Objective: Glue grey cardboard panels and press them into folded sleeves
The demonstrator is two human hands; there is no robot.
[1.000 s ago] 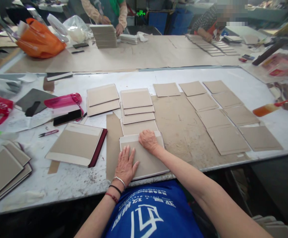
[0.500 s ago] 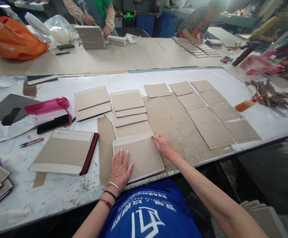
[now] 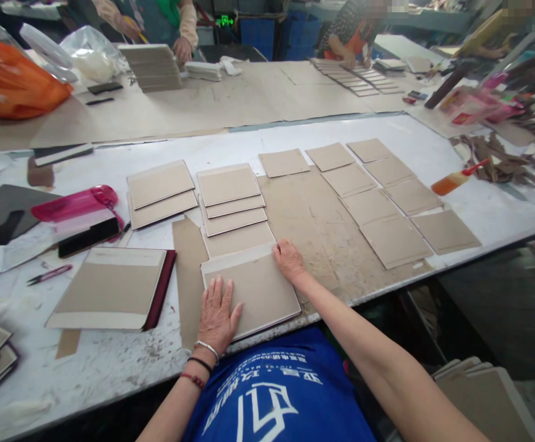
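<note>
A beige panel (image 3: pixel 258 288) with a pale strip along its far edge lies at the table's front edge, in front of me. My left hand (image 3: pixel 218 313) rests flat on its left part, fingers stretched out. At the panel's far right corner, the curled fingers of my right hand (image 3: pixel 288 259) grip the edge; the fingertips are partly hidden. Just beyond lie several overlapping beige panels (image 3: pixel 230 185). Left of my left hand is a larger beige panel (image 3: pixel 115 279) with a dark red strip (image 3: pixel 161 288) along its right side.
Rows of beige pieces (image 3: pixel 396 242) lie to the right, near a glue bottle (image 3: pixel 454 181). On the left are a pink case (image 3: pixel 80 202), a black phone-like object (image 3: pixel 87 237) and thread snips (image 3: pixel 50 275). Co-workers' hands are at the far table (image 3: pixel 258 92).
The view has shifted slightly. My right hand's fingers have curled in more at the panel's far right corner. My left hand stays flat on the panel.
</note>
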